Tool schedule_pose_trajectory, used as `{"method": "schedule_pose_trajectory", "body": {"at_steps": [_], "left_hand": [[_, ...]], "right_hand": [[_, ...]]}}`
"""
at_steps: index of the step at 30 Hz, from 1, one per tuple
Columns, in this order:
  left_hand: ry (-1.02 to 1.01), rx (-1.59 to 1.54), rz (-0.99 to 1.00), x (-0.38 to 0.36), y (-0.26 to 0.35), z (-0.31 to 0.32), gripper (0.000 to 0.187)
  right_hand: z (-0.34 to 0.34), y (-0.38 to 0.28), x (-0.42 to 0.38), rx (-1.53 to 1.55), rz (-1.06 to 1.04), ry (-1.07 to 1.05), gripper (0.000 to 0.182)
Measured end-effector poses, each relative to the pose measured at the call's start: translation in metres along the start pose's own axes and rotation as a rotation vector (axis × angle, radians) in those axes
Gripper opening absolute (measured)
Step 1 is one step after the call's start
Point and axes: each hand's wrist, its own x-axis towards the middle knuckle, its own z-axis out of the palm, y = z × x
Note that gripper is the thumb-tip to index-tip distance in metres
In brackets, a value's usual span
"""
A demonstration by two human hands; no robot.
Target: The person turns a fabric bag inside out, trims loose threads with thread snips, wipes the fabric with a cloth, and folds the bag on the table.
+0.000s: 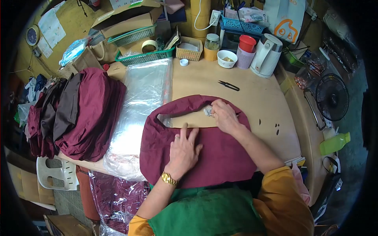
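1. Left of the hands, a pile of folded maroon garments (92,114) sits beside stacked clear plastic sheets (138,98).
2. The maroon fabric bag (224,157) lies flat on the near part of the table (189,80), under both hands; it is plain and lightly creased, its strap looping around an opening at the far side.
3. The left hand (183,152) rests palm down on the bag's body, fingers spread apart and pointing away.
4. The right hand (225,117) bends over the strap's far right part, fingers curled beside a crumpled white scrap (208,111); whether they pinch anything, I cannot tell.
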Motion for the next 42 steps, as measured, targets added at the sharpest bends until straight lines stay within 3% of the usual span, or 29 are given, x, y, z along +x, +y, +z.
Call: {"method": "schedule_pose_trajectory", "body": {"at_steps": [1, 4, 8, 9, 11, 13, 14, 16, 18, 20, 24, 29, 35, 39, 42], "left_hand": [[0.191, -0.057, 0.097, 0.008, -0.006, 0.006, 0.063], [0.099, -0.087, 0.017, 0.028, -0.017, 0.010, 0.061], [0.175, -0.075, 0.192, 0.003, -0.015, 0.018, 0.054], [0.087, -0.044, 0.130, -0.006, -0.006, 0.014, 0.051], [0.153, 0.090, 0.183, -0.020, -0.005, 0.034, 0.051], [0.210, 0.245, 0.235, -0.025, -0.008, 0.051, 0.050], [0.209, 0.244, 0.230, -0.024, -0.010, 0.054, 0.050], [0.249, 0.099, 0.202, -0.024, -0.012, 0.058, 0.050], [0.237, 0.049, 0.184, -0.024, -0.010, 0.057, 0.050], [0.221, 0.001, 0.162, -0.026, -0.010, 0.055, 0.049], [0.277, 0.009, 0.165, -0.023, -0.009, 0.056, 0.046], [0.303, 0.004, 0.165, -0.023, -0.006, 0.056, 0.042], [0.277, -0.006, 0.171, -0.024, -0.007, 0.055, 0.043], [0.285, -0.014, 0.143, -0.024, -0.005, 0.056, 0.043], [0.277, -0.017, 0.133, -0.026, -0.007, 0.054, 0.043]], "right_hand": [[0.004, -0.001, -0.002, -0.001, 0.010, -0.014, 0.014], [0.004, -0.005, -0.008, 0.065, 0.015, 0.047, 0.016], [0.004, 0.000, -0.007, 0.081, -0.010, 0.059, 0.016], [0.006, 0.004, -0.008, 0.107, -0.005, 0.047, 0.016], [0.005, 0.005, -0.005, 0.134, -0.001, 0.030, 0.017], [-0.011, -0.006, 0.006, 0.199, 0.188, -0.167, 0.012], [-0.015, -0.015, 0.008, 0.201, 0.187, -0.171, 0.012], [-0.014, -0.035, 0.011, 0.438, 0.090, -0.198, 0.006], [0.001, -0.048, -0.008, 0.365, 0.015, -0.152, 0.004], [0.020, -0.050, -0.031, 0.207, -0.192, -0.187, 0.004], [-0.017, -0.042, -0.032, 0.090, -0.236, -0.219, 0.002], [0.019, -0.058, -0.023, 0.240, -0.249, -0.143, 0.005], [-0.019, -0.046, -0.035, 0.175, -0.209, -0.271, 0.006], [0.015, -0.061, -0.023, 0.244, -0.264, -0.220, 0.007], [0.005, -0.062, -0.027, 0.220, -0.306, -0.196, 0.009]]}}
